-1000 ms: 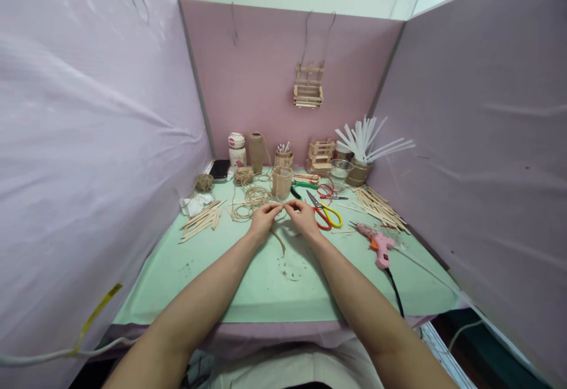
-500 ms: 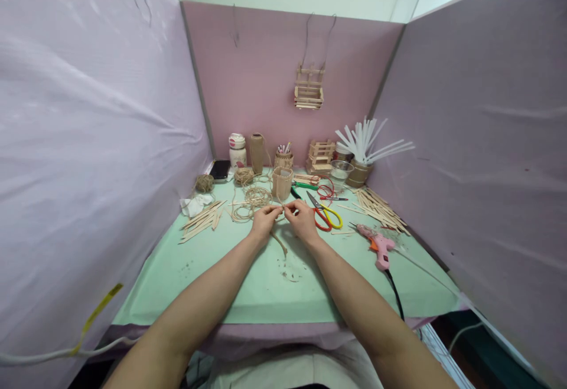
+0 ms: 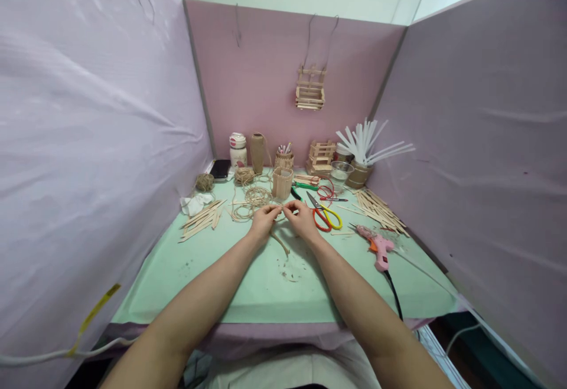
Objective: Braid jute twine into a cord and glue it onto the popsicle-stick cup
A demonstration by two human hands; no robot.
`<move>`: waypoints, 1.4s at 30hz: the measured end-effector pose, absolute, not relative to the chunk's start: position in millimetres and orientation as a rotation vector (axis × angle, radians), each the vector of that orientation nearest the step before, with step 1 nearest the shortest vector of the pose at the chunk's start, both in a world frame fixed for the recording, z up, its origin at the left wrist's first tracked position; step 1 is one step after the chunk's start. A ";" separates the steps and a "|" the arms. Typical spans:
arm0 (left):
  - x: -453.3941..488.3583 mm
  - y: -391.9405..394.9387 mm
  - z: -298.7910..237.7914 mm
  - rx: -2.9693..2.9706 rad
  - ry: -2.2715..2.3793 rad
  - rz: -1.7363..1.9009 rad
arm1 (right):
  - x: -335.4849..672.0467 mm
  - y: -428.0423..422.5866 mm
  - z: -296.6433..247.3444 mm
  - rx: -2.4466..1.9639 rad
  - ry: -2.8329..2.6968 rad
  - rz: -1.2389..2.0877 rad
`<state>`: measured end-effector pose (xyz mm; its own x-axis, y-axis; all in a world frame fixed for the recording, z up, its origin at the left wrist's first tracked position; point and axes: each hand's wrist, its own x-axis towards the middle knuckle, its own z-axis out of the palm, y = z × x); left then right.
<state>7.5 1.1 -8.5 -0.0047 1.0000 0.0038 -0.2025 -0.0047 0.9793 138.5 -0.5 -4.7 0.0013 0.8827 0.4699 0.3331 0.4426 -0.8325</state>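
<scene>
My left hand [image 3: 264, 219] and my right hand [image 3: 299, 216] meet over the middle of the table, fingertips pinched close together. Between them runs a length of twine [image 3: 280, 244], its braided-looking tail hanging below my left hand onto the cloth. Both hands are closed on it; the exact spot they grip is too small to make out. Just behind them stands a small cup made of wooden sticks [image 3: 282, 183]. A loose heap of twine [image 3: 253, 200] lies beyond my left hand. Right of my right hand rest scissors [image 3: 325, 215] with red and yellow handles.
A pink glue gun [image 3: 378, 246] lies at the right, its cord running off the front edge. Wooden sticks are piled at left [image 3: 201, 221] and right [image 3: 381, 209]. Along the back stand a white jar [image 3: 238, 151], a twine spool [image 3: 257, 153] and a clear bowl [image 3: 342, 170].
Both hands stay pinched at nearly the same place, with a slight shift of the fingers. The tail of the twine has swung a little to the right.
</scene>
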 end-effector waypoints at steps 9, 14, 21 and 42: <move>7.2 1.8 -7.4 1.542 1.210 1.298 | 139.0 5.2 -7.3 -1.110 -1.453 0.818; 10.8 -4.1 -7.3 1.692 1.242 1.244 | 139.5 8.3 -13.6 -1.183 -1.326 0.793; 18.7 -12.9 0.7 1.777 1.139 1.126 | 143.8 19.1 -26.1 -1.247 -1.105 0.738; 11.1 -9.2 0.5 1.596 1.069 1.251 | 159.7 11.1 3.2 -1.059 -1.078 1.486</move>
